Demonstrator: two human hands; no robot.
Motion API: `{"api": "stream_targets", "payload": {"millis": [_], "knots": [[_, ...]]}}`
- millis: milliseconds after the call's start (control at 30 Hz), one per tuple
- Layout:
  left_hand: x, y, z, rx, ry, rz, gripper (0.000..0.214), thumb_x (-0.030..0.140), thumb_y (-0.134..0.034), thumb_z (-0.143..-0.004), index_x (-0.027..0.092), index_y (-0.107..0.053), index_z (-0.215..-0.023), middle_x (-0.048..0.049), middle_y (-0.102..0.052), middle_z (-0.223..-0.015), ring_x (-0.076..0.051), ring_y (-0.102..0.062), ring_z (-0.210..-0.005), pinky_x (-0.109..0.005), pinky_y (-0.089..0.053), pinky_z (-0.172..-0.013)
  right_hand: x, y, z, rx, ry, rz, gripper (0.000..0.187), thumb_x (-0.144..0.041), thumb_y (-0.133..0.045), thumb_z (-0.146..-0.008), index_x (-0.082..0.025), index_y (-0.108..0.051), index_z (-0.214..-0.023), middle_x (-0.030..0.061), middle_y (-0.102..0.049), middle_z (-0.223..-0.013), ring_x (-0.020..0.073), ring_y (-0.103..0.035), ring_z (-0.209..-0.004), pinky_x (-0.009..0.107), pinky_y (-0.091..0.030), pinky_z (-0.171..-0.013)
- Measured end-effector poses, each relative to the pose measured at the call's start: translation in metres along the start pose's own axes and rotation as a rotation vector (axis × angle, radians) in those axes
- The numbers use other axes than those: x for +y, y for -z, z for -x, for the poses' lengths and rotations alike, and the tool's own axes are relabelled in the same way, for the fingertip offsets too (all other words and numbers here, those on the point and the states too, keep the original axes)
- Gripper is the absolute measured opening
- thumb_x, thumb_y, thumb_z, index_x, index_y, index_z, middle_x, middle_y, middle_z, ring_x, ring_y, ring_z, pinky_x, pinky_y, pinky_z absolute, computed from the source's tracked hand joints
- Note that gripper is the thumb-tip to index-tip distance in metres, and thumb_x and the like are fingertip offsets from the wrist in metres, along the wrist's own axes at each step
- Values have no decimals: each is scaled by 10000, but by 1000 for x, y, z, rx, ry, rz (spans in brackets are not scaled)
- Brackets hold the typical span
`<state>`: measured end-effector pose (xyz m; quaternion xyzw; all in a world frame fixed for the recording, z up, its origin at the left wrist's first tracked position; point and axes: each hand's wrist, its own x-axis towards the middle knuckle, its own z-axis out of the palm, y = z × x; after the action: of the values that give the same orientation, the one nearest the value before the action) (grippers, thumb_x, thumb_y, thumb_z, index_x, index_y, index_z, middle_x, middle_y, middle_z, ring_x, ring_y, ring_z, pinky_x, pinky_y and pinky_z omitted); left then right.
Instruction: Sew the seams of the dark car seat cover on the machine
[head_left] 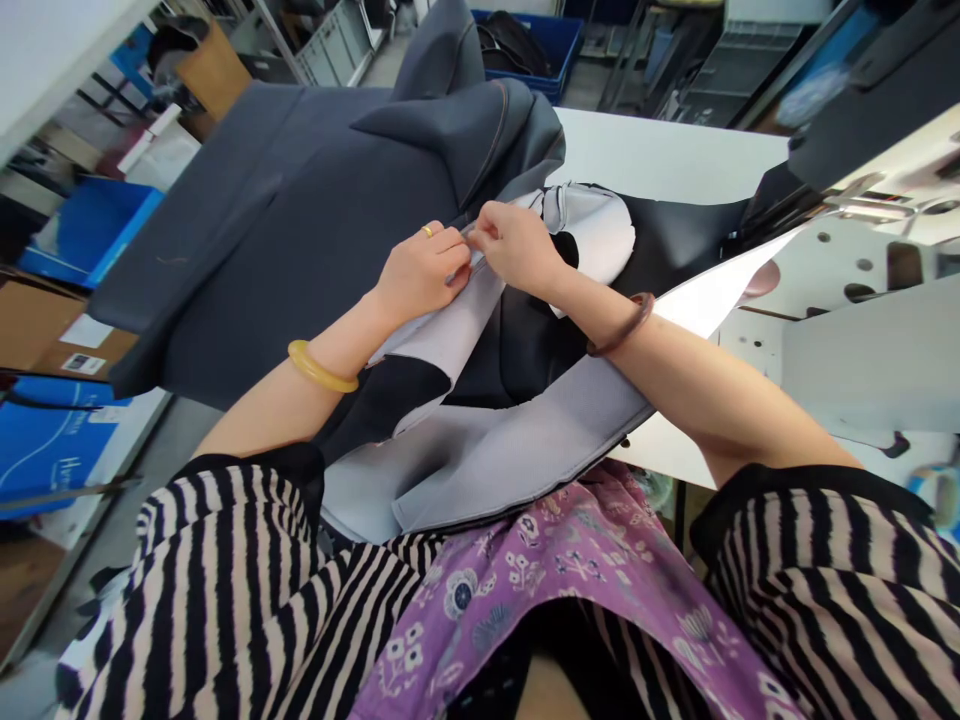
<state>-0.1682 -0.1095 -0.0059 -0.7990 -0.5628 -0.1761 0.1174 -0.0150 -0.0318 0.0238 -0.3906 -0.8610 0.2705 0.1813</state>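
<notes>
A large dark grey leatherette seat cover (285,220) with orange-brown topstitching lies heaped over the work table. Its light grey mesh lining (487,460) is turned outward toward me. My left hand (424,272) and my right hand (517,245) almost meet at a folded seam edge of pale grey lining (480,310). Both pinch that edge between fingers and thumb. My left hand wears a gold ring and a yellow bangle (322,366). A dark brown bangle (621,325) circles my right wrist.
A sewing machine (870,250) with a white bed stands at the right, under my right forearm's side. A white table (660,150) runs beyond the cover. Blue bins (525,50) and cardboard boxes (45,330) stand on the floor around it.
</notes>
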Motion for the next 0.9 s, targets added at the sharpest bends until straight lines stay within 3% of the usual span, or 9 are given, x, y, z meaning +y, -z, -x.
{"api": "stream_targets", "payload": {"millis": [133, 267, 367, 533, 700, 900], "knots": [[9, 8, -9, -96, 140, 143, 67, 182, -521, -733, 201, -491, -675, -36, -592, -765, -202, -583, -787, -328, -421, -695, 3, -3, 17, -35, -23, 63, 148, -127, -472, -901, -152, -604, -840, 41, -634, -829, 166, -546, -778, 291, -349, -717], [13, 17, -22, -263, 384, 314, 157, 143, -546, -605, 191, -406, -553, 20, -471, -587, -119, -449, -596, -292, -320, -605, 4, -15, 27, -68, 7, 151, 172, -125, -457, -916, -146, -623, -876, 59, -657, -881, 171, -550, -791, 286, -312, -688], [14, 22, -29, -379, 623, 465, 162, 130, -554, -598, 180, -435, -499, 39, -410, -498, -88, -377, -520, -285, -298, -576, 4, -23, 31, -66, 116, 215, 240, -125, -399, -937, -150, -637, -935, 71, -665, -938, 183, -566, -829, 286, -306, -680], [11, 23, -32, -439, 967, 781, 236, 88, -528, -635, 183, -424, -445, 48, -339, -444, -66, -325, -444, -293, -323, -564, 1, -29, 40, -111, 233, 369, 356, -183, -323, -985, -134, -648, -1122, 121, -685, -1060, 214, -595, -861, 304, -287, -634], [9, 31, -30, -468, 1050, 866, 254, 53, -553, -684, 179, -487, -475, 27, -392, -463, -86, -403, -498, -339, -391, -604, -5, -31, 45, -205, 290, 477, 400, -205, -299, -1001, -136, -634, -1209, 139, -690, -1125, 232, -611, -840, 321, -256, -598], [15, 40, -18, -402, 1077, 866, 185, 37, -576, -719, 170, -612, -596, 12, -520, -565, -86, -444, -549, -357, -437, -665, -5, -31, 44, -162, 288, 374, 357, -258, -341, -1016, -178, -659, -1159, 93, -714, -1087, 204, -608, -823, 305, -283, -620]]}}
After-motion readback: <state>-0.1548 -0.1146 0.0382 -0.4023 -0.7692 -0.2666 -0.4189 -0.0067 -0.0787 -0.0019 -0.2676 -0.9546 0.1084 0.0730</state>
